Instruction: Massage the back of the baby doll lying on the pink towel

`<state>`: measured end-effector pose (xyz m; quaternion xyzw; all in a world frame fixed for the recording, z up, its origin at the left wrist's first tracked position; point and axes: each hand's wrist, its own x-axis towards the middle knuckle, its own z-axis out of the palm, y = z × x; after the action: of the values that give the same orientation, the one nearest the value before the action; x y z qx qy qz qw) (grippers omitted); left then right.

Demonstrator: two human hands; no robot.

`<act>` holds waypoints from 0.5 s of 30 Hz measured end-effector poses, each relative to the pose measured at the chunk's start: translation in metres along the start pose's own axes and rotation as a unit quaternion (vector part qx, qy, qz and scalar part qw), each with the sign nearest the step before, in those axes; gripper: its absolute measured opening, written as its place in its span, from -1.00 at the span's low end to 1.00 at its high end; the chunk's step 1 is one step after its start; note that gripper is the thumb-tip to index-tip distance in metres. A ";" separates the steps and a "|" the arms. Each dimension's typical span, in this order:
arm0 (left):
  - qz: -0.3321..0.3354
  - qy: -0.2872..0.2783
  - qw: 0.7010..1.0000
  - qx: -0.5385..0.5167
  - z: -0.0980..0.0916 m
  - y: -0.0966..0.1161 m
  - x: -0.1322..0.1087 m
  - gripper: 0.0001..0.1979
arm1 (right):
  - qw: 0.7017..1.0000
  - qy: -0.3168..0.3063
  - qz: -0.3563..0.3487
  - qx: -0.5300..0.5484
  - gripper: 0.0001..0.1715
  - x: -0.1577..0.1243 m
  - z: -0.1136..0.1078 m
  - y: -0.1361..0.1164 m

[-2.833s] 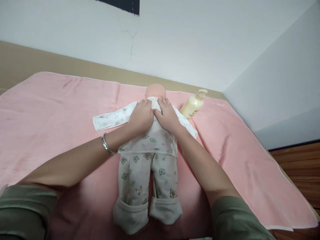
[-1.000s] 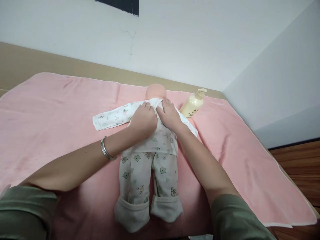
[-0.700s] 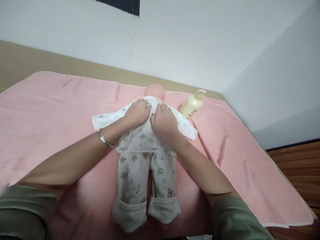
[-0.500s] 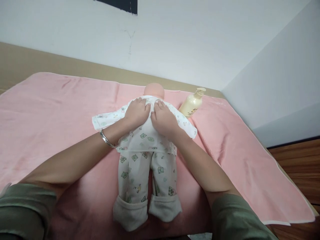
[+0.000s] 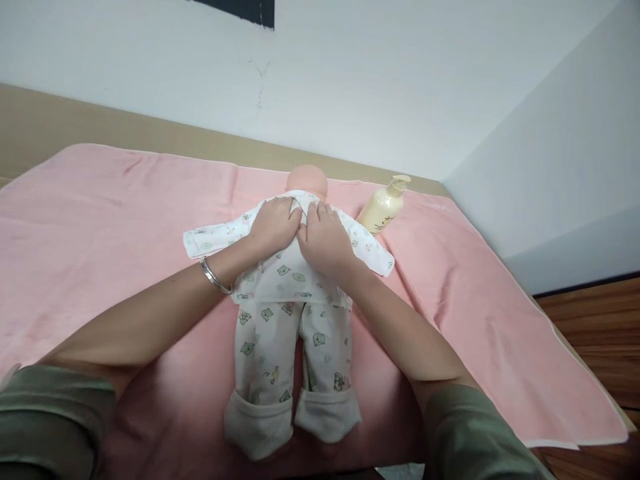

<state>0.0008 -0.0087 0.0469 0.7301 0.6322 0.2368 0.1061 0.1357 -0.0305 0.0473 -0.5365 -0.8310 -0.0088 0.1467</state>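
While the left hand point(image 5: 273, 227) and the right hand point(image 5: 327, 239) lie palm-down side by side on the upper part of a white patterned shirt point(image 5: 289, 279), the doll point(image 5: 307, 180) wearing it stretches over a pink cloth point(image 5: 125, 213) that covers most of the worktop point(image 5: 50, 117), its head near the far edge and its legs toward the near edge. The thumbs are just beside each other, the fingers point toward the collar, and neither of the hands looks clamped on anything, though their undersides are hidden. As far as can be judged, shirt and trousers point(image 5: 273, 333) are fully on, the shirt's sleeves spread to both sides and the trouser cuffs turned up. The contact at the upper body seems under way rather than finished; nothing shows how much of it is left. Whether the doll faces up or down cannot be told, since no features show on its head. A pale yellow pump bottle point(image 5: 383, 210) is just beside the right-hand sleeve, out of the hands; it looks tilted, perhaps only through the lens. A wall point(image 5: 350, 80) rises beyond the far edge, with a dark panel point(image 5: 245, 10) high on it, and wood-grained boards point(image 5: 595, 333) show past the right edge. Nothing seems to block the hands, but they and the forearms hide parts of the shirt.
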 end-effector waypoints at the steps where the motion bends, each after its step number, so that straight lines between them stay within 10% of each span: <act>1: 0.003 0.010 1.000 0.002 0.002 -0.002 0.001 -0.60 | 1.000 0.000 -0.015 0.007 -0.35 0.000 0.001 -0.001; 15: 0.013 0.039 0.999 -0.014 0.011 -0.003 -0.002 -0.54 | 0.994 0.005 0.023 0.109 -0.31 0.017 0.010 0.024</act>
<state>0.0029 -0.0080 0.0356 0.7272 0.6226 0.2752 0.0887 0.1483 -0.0042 0.0388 -0.5362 -0.8138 0.0828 0.2084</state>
